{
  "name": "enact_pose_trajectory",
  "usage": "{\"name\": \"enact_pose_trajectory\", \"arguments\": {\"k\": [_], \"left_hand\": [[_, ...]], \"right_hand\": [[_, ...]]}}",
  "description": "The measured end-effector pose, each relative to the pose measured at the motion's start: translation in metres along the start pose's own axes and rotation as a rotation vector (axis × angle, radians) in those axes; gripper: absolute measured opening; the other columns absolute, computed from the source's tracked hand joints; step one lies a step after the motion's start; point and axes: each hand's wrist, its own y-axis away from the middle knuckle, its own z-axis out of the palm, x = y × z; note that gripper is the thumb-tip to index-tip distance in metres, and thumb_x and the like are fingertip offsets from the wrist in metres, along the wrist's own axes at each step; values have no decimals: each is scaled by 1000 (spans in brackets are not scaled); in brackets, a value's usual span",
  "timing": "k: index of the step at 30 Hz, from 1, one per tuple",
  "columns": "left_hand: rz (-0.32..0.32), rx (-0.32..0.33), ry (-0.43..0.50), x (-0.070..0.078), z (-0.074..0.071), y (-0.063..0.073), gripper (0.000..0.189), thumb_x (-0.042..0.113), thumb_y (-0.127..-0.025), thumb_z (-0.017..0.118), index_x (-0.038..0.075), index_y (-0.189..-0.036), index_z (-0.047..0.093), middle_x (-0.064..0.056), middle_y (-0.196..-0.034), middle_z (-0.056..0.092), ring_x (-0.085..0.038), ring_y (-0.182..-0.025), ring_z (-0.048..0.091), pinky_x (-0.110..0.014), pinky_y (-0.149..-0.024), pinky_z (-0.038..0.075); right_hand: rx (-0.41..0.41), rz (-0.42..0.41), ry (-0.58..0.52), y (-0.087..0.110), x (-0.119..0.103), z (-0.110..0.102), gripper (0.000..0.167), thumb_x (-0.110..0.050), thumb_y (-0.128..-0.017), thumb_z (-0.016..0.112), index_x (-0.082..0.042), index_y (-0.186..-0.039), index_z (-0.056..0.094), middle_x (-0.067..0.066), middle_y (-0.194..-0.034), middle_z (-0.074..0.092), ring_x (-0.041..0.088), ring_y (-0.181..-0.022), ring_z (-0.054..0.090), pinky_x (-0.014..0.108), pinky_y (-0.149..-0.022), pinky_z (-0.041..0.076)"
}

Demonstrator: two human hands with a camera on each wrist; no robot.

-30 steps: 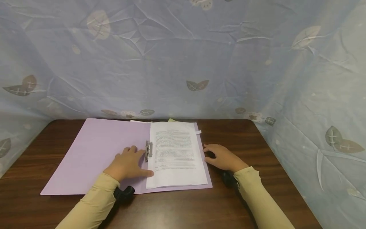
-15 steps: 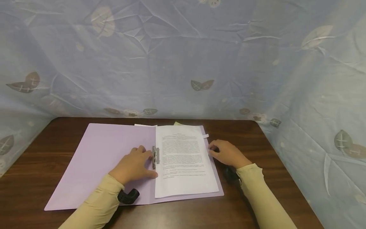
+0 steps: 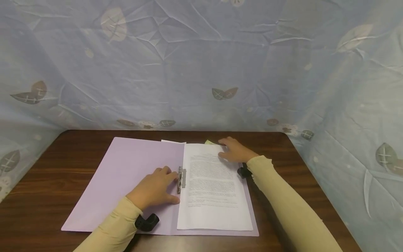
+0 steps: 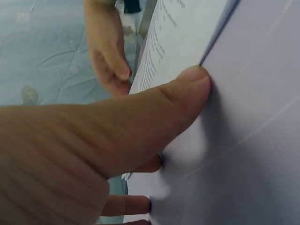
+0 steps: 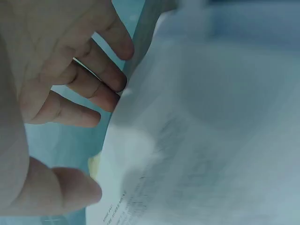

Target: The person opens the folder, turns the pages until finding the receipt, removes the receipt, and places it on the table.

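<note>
A lilac folder lies spread on the table, with a stack of printed pages on its right half. Along its fold is a metal file clip. My left hand rests spread over the left cover beside the clip. In the left wrist view its thumb reaches the near edge of the pages, and its fingertips touch the cover. My right hand is over the top right corner of the pages. In the right wrist view its loosely bent fingers are at the paper's top edge, thumb apart.
A yellow-green slip and a white paper edge stick out beyond the folder's top. The dark wooden table meets a leaf-patterned cloth at the back and sides. A black wrist band is on the left arm.
My right hand has moved from the right edge of the pages up to their top right corner. The folder and my left hand have shifted right and toward me.
</note>
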Motion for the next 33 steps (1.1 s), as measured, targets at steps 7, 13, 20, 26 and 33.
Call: {"name": "enact_pose_trajectory", "arguments": {"k": [7,13,20,26,33], "left_hand": [[41,36,13,7,7,-1,71,49,-69,92,10,-124,68,-14,-116,62,-33,-104,60,-52,-83,55],[32,46,5,12,8,1,75,51,-72,91,8,-128,67,-18,-117,62,-37,-104,60,-54,-83,56],[27,38,-8,13,7,3,74,50,-73,90,8,-129,67,-18,-117,61,-37,-105,60,-53,-85,56],[15,27,22,14,6,4,74,49,-73,90,6,-129,66,-18,-121,62,-39,-111,60,-55,-90,55],[12,27,18,15,4,5,77,49,-74,90,3,-131,65,-18,-123,62,-39,-113,60,-55,-93,54]], "right_hand": [[-83,120,39,-25,-3,0,67,-35,-97,59,-2,-154,44,22,-153,40,38,-143,35,58,-116,34],[-59,82,21,-33,-10,2,52,-31,-96,59,-8,-143,59,16,-141,52,35,-132,43,56,-112,37],[-97,52,26,-31,-11,3,62,-24,-94,61,-18,-154,50,11,-145,50,31,-135,41,54,-115,35],[-47,34,162,-18,2,0,66,-27,-96,60,-7,-156,44,17,-158,45,40,-150,31,59,-123,20],[34,137,256,10,6,-4,65,-36,-97,65,2,-149,50,26,-152,47,47,-142,41,61,-117,32]]}}
